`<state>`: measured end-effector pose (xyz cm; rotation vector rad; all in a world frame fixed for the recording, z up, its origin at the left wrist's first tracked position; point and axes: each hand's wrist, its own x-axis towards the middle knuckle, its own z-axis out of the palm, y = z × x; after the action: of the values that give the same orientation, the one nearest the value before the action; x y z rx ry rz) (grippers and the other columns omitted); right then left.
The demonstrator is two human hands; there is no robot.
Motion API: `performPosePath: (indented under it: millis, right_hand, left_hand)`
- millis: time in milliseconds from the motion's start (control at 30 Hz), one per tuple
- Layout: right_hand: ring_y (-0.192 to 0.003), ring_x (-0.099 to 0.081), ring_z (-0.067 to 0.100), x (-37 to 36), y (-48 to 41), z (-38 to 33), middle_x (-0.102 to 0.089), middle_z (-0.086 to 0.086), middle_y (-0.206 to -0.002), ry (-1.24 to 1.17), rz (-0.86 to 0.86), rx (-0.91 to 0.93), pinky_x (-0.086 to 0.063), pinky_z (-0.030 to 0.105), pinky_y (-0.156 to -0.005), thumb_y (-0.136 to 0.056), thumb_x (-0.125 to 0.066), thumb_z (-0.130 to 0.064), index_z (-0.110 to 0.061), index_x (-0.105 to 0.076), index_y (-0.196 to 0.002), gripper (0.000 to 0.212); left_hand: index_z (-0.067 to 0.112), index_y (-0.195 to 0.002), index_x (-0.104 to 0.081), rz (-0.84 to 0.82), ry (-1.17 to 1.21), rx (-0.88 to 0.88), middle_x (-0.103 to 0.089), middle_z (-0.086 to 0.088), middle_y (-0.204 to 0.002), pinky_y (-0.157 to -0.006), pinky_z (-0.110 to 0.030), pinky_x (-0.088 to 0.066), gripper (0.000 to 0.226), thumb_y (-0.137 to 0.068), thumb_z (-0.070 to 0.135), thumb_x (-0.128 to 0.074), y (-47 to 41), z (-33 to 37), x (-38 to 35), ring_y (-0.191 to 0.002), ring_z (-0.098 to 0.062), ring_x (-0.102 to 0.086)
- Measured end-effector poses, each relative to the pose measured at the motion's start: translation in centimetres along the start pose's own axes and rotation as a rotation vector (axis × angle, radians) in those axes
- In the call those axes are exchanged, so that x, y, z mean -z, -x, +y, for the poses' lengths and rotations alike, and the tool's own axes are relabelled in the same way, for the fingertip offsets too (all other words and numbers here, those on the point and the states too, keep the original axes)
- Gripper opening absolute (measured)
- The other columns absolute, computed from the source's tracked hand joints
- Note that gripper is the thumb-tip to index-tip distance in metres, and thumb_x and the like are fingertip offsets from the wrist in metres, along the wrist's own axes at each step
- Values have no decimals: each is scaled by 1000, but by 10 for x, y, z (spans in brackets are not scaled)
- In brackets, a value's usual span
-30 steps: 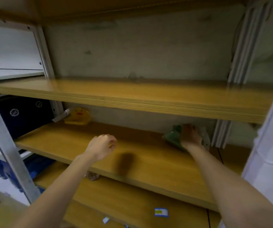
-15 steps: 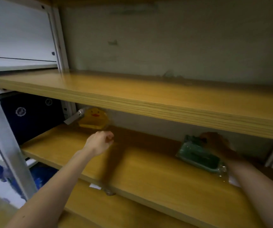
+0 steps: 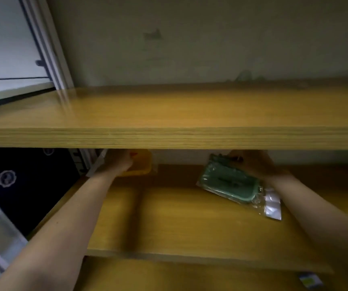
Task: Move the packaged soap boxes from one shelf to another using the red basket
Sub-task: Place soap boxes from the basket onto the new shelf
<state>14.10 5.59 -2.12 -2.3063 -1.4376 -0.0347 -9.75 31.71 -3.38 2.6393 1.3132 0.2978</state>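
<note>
A green soap box [image 3: 227, 181] in a clear plastic wrapper lies tilted on the middle wooden shelf [image 3: 168, 223], right of centre. My right hand [image 3: 255, 162] grips its far end, just under the upper shelf board. At the back left of the same shelf stands a yellow soap box [image 3: 142, 168] with a duck face. My left hand [image 3: 118, 162] reaches onto it and covers its left part. Its fingers are blurred and partly hidden by the upper board. The red basket is out of view.
The upper wooden shelf [image 3: 179, 114] spans the view right above both hands. A white metal upright [image 3: 49, 51] stands at the left, with a dark blue box [image 3: 22, 185] beside the middle shelf. A lower shelf [image 3: 189, 278] shows beneath, with a small label [image 3: 309, 281].
My left hand has moved forward onto the yellow soap box. My right hand has drawn the green soap box towards the middle of the shelf. The view has moved closer and lower.
</note>
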Motion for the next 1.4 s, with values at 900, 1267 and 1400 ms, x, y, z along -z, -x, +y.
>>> performPosePath:
  millis: [900, 1267, 1400]
  right_hand:
    - [-89, -63, 17, 75, 187, 41, -70, -3, -88, 35, 70, -407, -49, 42, -89, -75, -74, -19, -22, -73, -89, 14]
    - [-87, -59, 14, 154, 422, 156, -59, -13, -78, 118, 30, -665, -45, 36, -91, -80, -70, -21, -27, -68, -85, 8]
    - [-92, -57, 17, 172, 499, 203, -61, -7, -86, 151, 27, -768, -39, 48, -99, -84, -65, -23, -24, -65, -88, 4]
  left_hand:
    - [24, -91, -63, -263, 149, -712, -59, 0, -98, -83, -33, -45, 8, -85, 29, -64, 87, 144, -8, -95, -20, -57]
    - [25, -94, -67, -394, 147, -1045, -63, 5, -98, -80, -31, -49, 10, -85, 27, -63, 247, 359, -67, -90, -12, -56]
    - [13, -101, -68, -462, 179, -1108, -63, -1, -99, -89, -35, -49, 18, -86, 20, -62, 309, 432, -94, -95, -16, -57]
